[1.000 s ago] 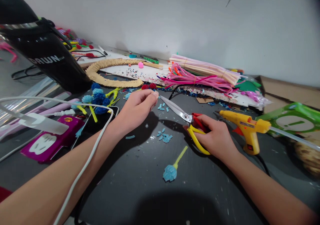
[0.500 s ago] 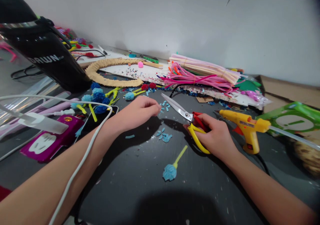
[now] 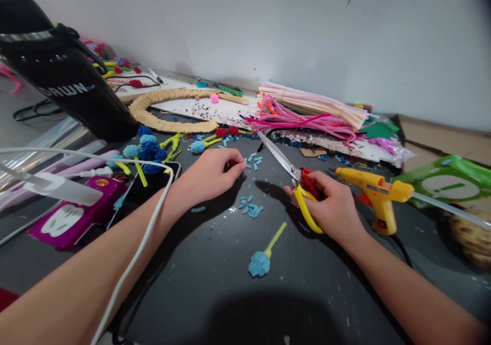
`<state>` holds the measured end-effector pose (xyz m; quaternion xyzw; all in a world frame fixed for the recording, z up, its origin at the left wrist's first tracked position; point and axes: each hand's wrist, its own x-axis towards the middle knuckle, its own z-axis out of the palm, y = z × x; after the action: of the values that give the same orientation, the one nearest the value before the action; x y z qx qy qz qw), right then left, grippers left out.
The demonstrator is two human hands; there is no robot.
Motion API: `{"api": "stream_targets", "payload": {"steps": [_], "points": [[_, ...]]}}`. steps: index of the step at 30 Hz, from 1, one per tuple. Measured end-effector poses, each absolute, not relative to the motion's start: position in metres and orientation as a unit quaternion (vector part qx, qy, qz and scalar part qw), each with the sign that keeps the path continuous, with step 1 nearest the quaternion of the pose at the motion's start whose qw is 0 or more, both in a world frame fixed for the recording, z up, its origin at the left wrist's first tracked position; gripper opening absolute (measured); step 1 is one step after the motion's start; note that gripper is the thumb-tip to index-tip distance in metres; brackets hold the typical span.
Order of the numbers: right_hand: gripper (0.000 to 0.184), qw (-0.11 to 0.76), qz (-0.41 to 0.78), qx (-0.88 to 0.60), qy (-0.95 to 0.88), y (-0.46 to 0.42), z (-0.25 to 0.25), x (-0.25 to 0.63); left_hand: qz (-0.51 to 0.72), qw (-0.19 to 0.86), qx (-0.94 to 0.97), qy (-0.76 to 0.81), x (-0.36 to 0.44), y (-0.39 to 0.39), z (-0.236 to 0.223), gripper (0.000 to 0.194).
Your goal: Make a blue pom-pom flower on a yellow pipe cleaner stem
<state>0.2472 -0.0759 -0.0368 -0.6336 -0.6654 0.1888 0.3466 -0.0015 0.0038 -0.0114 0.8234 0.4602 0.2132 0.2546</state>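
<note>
My right hand [image 3: 332, 202] is wrapped round the red and yellow handles of a pair of scissors [image 3: 282, 157], whose blades look closed and point up and to the left. Left of them, my left hand [image 3: 215, 174] has thumb and forefinger pinched together; what is between the tips, if anything, is too small to tell. Small cut light-blue pieces [image 3: 253, 211] lie on the dark table [image 3: 215, 263] between the hands, with more beside the left fingertips. Nearer to me lies a light-blue fuzzy flower [image 3: 260, 264] on a yellow-green stem.
A yellow glue gun [image 3: 378, 191] stands right of my right hand. Bundled pipe cleaners [image 3: 307, 115] and a beige ring-shaped form [image 3: 146, 110] lie at the back. At left are a black bottle [image 3: 72, 79], a purple power strip [image 3: 69, 217], blue flowers [image 3: 149, 151] and a white cable [image 3: 134, 263] across my forearm.
The scissors have swung so that their tips point farther up and away, and my right hand has turned slightly. My left thumb and forefinger now arch into a rounder pinch.
</note>
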Motion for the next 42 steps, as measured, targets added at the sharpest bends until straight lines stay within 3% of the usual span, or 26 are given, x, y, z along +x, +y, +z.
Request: {"api": "stream_targets", "payload": {"steps": [4,12,30,33,42], "points": [[0.037,0.367,0.191,-0.634,-0.654,-0.074,-0.037,0.246,0.228,0.188,0.853,0.43,0.0,0.01,-0.018,0.018],[0.04,0.378,0.209,-0.634,-0.642,-0.073,-0.041,0.246,0.18,0.126,0.894,0.392,0.013,0.019,-0.03,0.028],[0.033,0.362,0.226,-0.639,-0.639,-0.073,-0.041,0.246,0.177,0.092,0.9,0.387,0.019,0.023,-0.038,0.02],[0.032,0.364,0.228,-0.639,-0.637,-0.073,-0.04,0.247,0.212,0.116,0.889,0.388,0.018,0.02,-0.034,0.018],[0.031,0.364,0.228,-0.638,-0.639,-0.074,-0.039,0.247,0.323,0.318,0.777,0.437,-0.001,0.005,-0.008,0.017]]}}
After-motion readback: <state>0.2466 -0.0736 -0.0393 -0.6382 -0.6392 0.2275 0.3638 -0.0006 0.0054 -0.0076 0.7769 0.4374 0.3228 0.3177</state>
